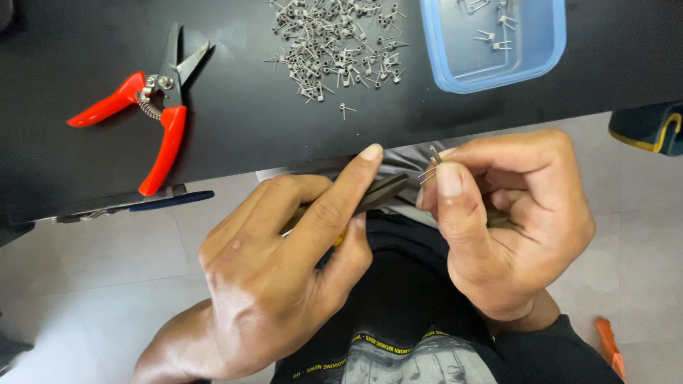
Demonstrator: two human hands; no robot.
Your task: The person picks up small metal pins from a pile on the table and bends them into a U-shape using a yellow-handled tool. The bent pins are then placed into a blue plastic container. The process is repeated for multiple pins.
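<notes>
My left hand (284, 270) grips a pair of pliers (384, 193) with dark jaws and a yellow handle, forefinger stretched along the jaws. The jaw tips reach toward a small metal wire part (431, 165) pinched between the thumb and forefinger of my right hand (512, 220). Both hands hover in front of the near edge of a black table (242, 128), above my lap. On the table lies a pile of several small grey wire parts (334, 43).
Red-handled cutters (153, 107) lie open on the table's left. A light blue plastic tray (551, 35) with a few wire parts sits at the back right. An orange object (608, 345) lies on the tiled floor at right; a dark tool (142, 203) pokes out under the table edge.
</notes>
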